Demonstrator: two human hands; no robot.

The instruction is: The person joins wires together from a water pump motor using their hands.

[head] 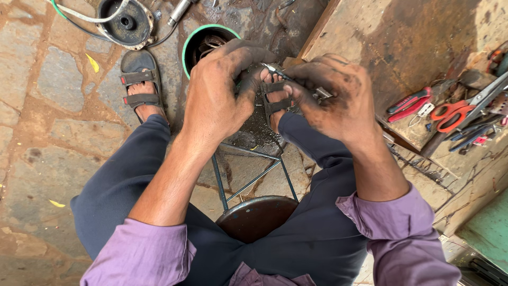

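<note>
Hands meet above the stool (257, 216). Left hand (218, 95) fingers (244, 85) pinch closed on a small metal part (275, 69); right hand (333, 95) fingers grip the same part, near red scissors (450, 114).

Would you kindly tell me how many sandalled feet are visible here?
2: left sandalled foot on the stone floor beside the green-rimmed container; right sandalled foot mostly hidden behind the hands.

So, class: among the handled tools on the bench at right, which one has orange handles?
The scissors; the pliers beside them have red handles.
</note>
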